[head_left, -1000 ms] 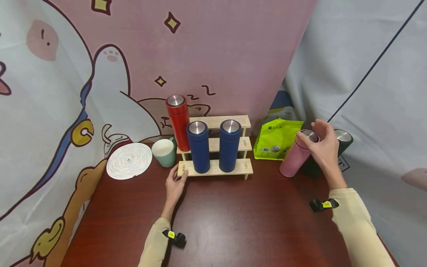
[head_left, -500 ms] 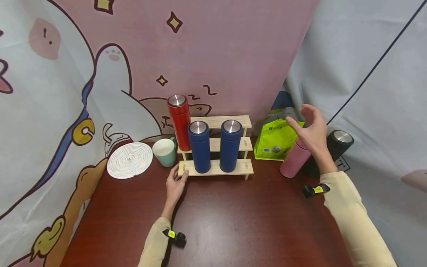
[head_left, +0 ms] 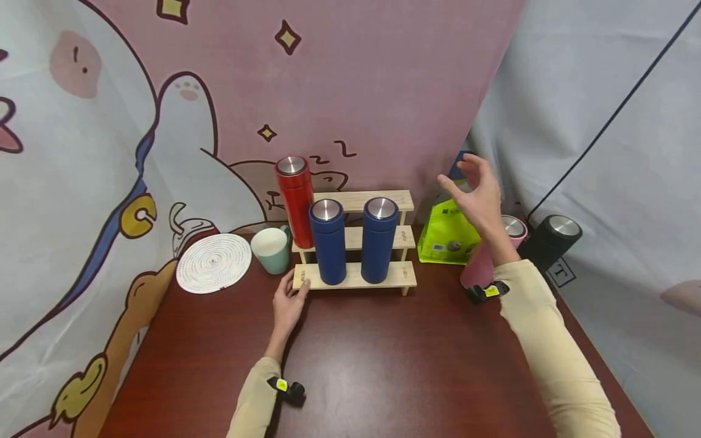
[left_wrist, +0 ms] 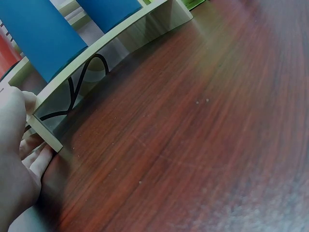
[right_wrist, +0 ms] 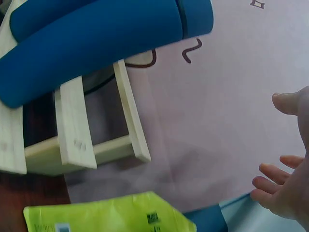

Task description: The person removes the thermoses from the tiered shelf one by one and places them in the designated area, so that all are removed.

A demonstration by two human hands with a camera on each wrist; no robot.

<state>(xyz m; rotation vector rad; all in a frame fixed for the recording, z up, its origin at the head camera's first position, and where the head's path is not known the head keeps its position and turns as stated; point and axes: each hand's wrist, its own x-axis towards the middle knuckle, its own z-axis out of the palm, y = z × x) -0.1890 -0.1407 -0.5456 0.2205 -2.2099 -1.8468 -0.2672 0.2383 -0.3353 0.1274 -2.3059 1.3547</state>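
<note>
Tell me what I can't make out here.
Pink bottle: middle hidden behind the right arm, head view.
Dark bottle: base hidden behind the sleeve, head view.
Green bag: fine print too small to read, head view; bottom cut off by the lower edge, right wrist view.
Left hand, gripping the wooden rack: partly cut off by the left edge, left wrist view.
Right hand: partly cut off by the right edge, right wrist view.

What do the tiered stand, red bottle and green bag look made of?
Tiered stand: probably bare wood, pale and matte with faint grain.
Red bottle: likely coated metal; its silvery lid top gleams, but the smooth body could be plastic.
Green bag: apparently plastic film, judging by its bent top edge and slight sheen.
</note>
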